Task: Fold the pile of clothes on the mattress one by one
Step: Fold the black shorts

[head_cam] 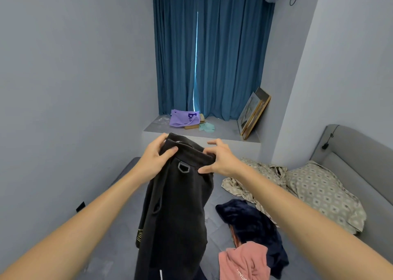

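Both hands' grip, left hand (154, 159), right hand (220, 160), black trousers (176, 205) aloft

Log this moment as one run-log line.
step: lifting garment | left hand: grips black garment top | right hand: pinches same | mattress: pink top, navy garment unfolded

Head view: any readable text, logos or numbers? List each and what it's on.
Purple plastic bag: dark print, a large "B" legible, the rest too blurred.
Pink garment: small white lettering near the bottom edge, too small to read.
Black garment, held up in both hands: no text visible.
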